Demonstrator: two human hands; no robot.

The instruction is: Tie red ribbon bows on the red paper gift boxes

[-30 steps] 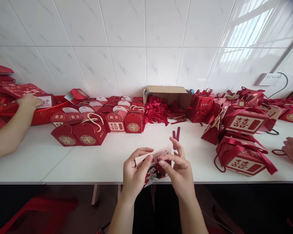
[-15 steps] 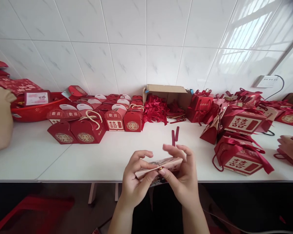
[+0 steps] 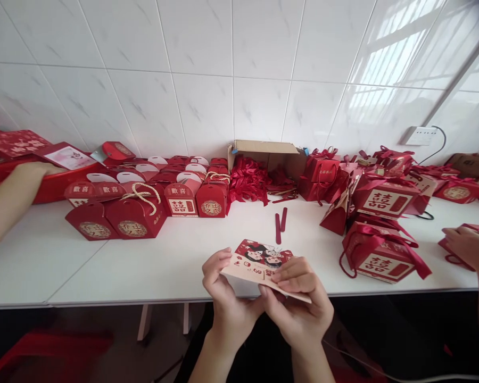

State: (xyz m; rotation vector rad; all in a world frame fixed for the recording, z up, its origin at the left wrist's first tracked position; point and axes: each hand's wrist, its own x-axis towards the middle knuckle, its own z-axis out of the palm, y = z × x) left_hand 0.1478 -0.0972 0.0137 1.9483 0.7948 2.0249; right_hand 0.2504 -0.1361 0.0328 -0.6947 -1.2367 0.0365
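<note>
Over the table's front edge I hold a flat, folded gift box (image 3: 247, 268), pink and red with two printed cartoon faces. My left hand (image 3: 225, 287) grips its left side, fingers at the edge and thumb below. On the right, my right hand (image 3: 299, 292) is closed on the near edge, fingers on top and thumb underneath. What lies under the card is hidden by it. Just beyond are two dark red strips (image 3: 280, 221) on the white table (image 3: 191, 255).
Red gift boxes (image 3: 133, 221) stand in rows at left. A cardboard carton (image 3: 267, 146) with red ribbons (image 3: 245, 181) sits against the wall. Ribbon-tied boxes (image 3: 383, 255) are stacked at right. Another person's arm (image 3: 11, 197) reaches into a red basin (image 3: 56, 186); another hand (image 3: 465, 244) is at right.
The card has tilted so its printed face shows, and my right fingers have come down onto it. The other person's arm at left has moved into the basin. The view has shifted slightly.
</note>
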